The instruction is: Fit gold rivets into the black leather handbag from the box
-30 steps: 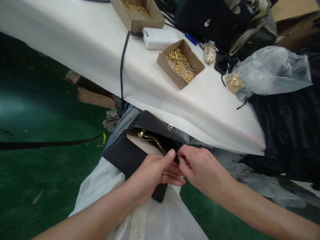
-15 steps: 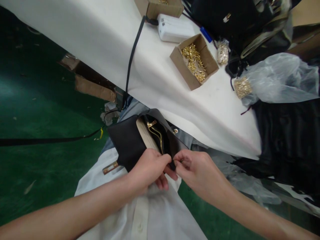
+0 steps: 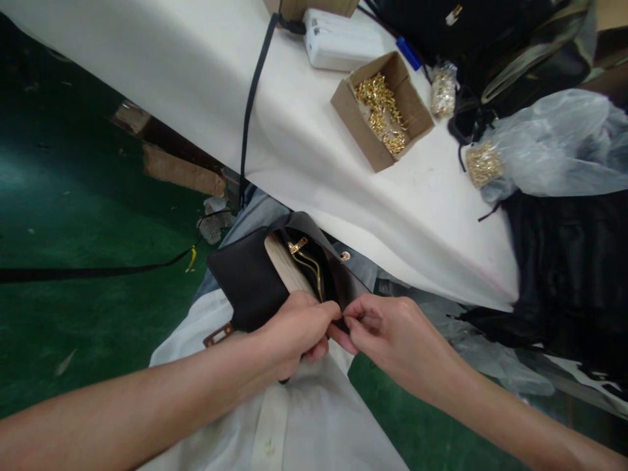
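Observation:
A black handbag (image 3: 250, 278) rests on my lap with its flap folded back to the left. Inside its mouth show a cream lining and a gold zipper (image 3: 311, 265). My left hand (image 3: 309, 327) grips the bag's near side edge, thumb on top and fingers curled beneath. Right beside it, my right hand (image 3: 375, 324) pinches at the same corner with thumb and forefinger. Whatever is between those fingertips is too small to make out. A gold lock plate (image 3: 345, 256) sits on the bag's front, and a metal clasp (image 3: 219, 334) hangs from the flap's edge.
On the white-covered table (image 3: 314, 157) stands a cardboard box (image 3: 363, 134) of small gold fittings. Around it lie a white power bank (image 3: 341, 40), a blue pen cap (image 3: 409, 53) and plastic bags of gold parts (image 3: 483, 165). Black material (image 3: 564, 261) hangs at the right.
The view has shifted slightly, so the table things sit a little higher. My left hand's fingers have curled in further under the bag's edge. Both hands stay at the same corner.

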A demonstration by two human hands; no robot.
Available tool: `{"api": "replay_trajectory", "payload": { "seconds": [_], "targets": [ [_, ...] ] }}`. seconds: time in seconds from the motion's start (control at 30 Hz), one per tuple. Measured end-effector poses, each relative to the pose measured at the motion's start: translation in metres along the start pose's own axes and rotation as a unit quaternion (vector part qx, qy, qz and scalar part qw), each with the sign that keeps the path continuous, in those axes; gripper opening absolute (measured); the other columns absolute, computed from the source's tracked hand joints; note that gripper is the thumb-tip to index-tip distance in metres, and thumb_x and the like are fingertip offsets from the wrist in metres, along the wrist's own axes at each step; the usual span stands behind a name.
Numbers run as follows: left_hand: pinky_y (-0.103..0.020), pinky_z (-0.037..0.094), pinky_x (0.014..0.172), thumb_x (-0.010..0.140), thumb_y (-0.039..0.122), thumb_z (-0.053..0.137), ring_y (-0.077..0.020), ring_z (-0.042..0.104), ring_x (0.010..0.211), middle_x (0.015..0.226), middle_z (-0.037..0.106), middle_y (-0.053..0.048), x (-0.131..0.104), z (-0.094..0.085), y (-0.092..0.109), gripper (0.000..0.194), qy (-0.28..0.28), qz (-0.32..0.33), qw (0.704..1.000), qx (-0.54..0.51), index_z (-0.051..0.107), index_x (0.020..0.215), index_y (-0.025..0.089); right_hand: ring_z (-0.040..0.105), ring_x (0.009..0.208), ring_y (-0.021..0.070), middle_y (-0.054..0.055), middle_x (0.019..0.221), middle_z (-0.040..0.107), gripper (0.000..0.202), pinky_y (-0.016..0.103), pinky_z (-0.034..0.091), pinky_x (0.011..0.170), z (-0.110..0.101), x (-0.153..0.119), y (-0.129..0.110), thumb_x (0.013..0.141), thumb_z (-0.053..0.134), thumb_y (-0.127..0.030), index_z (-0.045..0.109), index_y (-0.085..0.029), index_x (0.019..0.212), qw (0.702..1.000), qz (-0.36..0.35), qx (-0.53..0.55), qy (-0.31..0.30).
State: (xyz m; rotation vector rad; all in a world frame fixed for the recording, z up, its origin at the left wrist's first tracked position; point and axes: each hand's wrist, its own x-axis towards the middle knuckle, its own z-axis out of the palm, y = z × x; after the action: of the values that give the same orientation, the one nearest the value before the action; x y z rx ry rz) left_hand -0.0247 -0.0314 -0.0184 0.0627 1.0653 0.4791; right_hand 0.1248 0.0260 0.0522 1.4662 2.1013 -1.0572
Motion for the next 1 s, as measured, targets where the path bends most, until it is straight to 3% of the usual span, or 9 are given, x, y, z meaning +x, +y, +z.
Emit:
{"api": "replay_trajectory", "payload": {
  "seconds": [0.1,0.2,0.3,0.43,0.63,0.83,1.0],
  "targets": [
    [-0.025,0.011,0.038,0.093,0.021,0.053,-0.0039,0.025,0.031,0.059,0.072,-0.011,0.002,0.002,-0.009,0.039,0.004,-0.009,1.000,0.006,0.062,0.055,0.014,0.051,0.050,0.0120,-0.004,0.058,0.063,0.022,0.026,0.032,0.052,-0.003,0.000,-0.004,0.087,0.060,-0.007,0.071,-0.021,0.073,0.997,-0.026,-0.058,-0.034],
    [-0.025,0.011,0.039,0.093,0.026,0.054,-0.0052,0.024,0.033,0.045,0.053,-0.002,0.001,-0.002,-0.010,0.046,-0.011,-0.033,0.999,0.012,0.058,0.049,0.016,0.056,0.050,0.0131,-0.002,0.061,0.066,0.021,0.027,0.033,0.053,-0.004,0.002,-0.007,0.087,0.062,-0.004,0.071,-0.020,0.075,0.993,-0.027,-0.102,-0.054],
    [-0.025,0.010,0.040,0.092,0.034,0.061,-0.0055,0.025,0.035,0.046,0.042,0.004,0.000,-0.006,-0.006,0.045,-0.029,-0.047,0.998,-0.004,0.050,0.050,0.020,0.061,0.053,0.0142,-0.001,0.064,0.069,0.020,0.026,0.035,0.055,0.000,0.002,-0.004,0.086,0.062,-0.003,0.069,-0.019,0.079,0.993,-0.023,-0.107,-0.042],
    [-0.024,0.012,0.041,0.087,0.023,0.063,-0.0050,0.027,0.036,0.049,0.040,0.006,0.004,0.002,-0.008,0.039,-0.012,-0.030,0.999,-0.028,0.043,0.053,0.022,0.065,0.056,0.0157,-0.001,0.065,0.070,0.021,0.026,0.036,0.056,0.006,0.000,0.004,0.083,0.061,-0.001,0.064,-0.020,0.075,0.993,-0.013,-0.120,-0.015],
    [-0.024,0.014,0.041,0.086,0.018,0.063,-0.0062,0.032,0.035,0.044,0.041,0.004,0.008,0.013,-0.016,0.042,0.041,-0.033,0.999,-0.007,0.048,0.047,0.020,0.061,0.052,0.0151,-0.001,0.062,0.067,0.021,0.027,0.037,0.056,0.013,-0.005,0.009,0.083,0.058,-0.004,0.060,-0.022,0.072,0.992,-0.021,-0.121,-0.006],
    [-0.024,0.017,0.040,0.092,0.019,0.059,-0.0082,0.036,0.036,0.043,0.043,0.003,0.005,0.009,-0.012,0.044,0.043,-0.032,0.999,-0.011,0.051,0.048,0.020,0.068,0.062,0.0181,0.001,0.078,0.076,0.017,0.027,0.044,0.059,0.011,-0.007,0.014,0.093,0.054,-0.009,0.064,-0.023,0.098,0.997,-0.044,-0.057,-0.027],
    [-0.023,0.018,0.040,0.091,0.016,0.062,-0.0063,0.030,0.038,0.045,0.042,0.004,0.001,0.009,-0.009,0.046,0.053,-0.031,0.998,-0.021,0.046,0.048,0.020,0.069,0.065,0.0188,0.001,0.086,0.079,0.020,0.030,0.045,0.063,0.002,-0.009,0.014,0.099,0.056,-0.013,0.071,-0.025,0.098,0.995,-0.048,-0.083,-0.042]
  ]
}}
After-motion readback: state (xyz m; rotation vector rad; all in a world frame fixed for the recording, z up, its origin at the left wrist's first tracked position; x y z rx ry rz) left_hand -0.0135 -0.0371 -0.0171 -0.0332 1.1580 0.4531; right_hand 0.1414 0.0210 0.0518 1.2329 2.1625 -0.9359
